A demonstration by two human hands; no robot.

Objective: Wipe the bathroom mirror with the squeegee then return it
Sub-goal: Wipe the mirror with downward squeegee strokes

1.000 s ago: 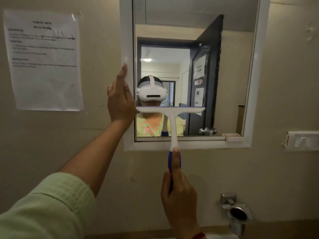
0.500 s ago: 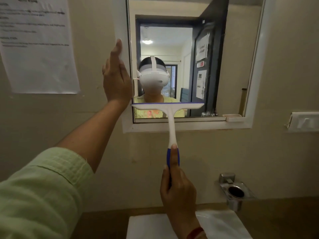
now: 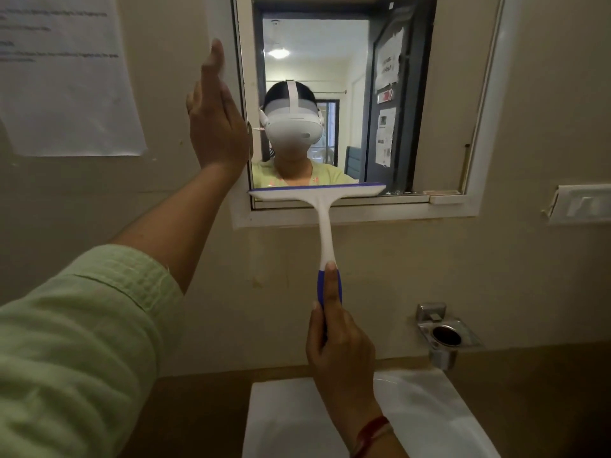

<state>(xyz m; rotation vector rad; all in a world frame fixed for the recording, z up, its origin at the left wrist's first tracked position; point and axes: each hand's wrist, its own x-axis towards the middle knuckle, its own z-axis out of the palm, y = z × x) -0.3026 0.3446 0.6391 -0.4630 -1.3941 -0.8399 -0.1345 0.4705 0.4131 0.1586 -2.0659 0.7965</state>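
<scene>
Right hand [image 3: 340,352] wrapped around the blue grip of the squeegee [image 3: 322,213], forefinger laid up the handle; the blade sits across the lower left of the mirror [image 3: 423,104], at the bottom edge of the glass, just above the white frame [image 3: 360,214]. Left hand [image 3: 216,117] open and flat, fingers up, at the frame's left side beside the taped paper notice [image 3: 66,94]. Tool looks light, stiff moulded plastic, T-shaped, with a thin soft edge strip, probably slick when wet, so that blue grip low on the stem seems the place to hold; white basin [image 3: 429,418] near, below.
</scene>
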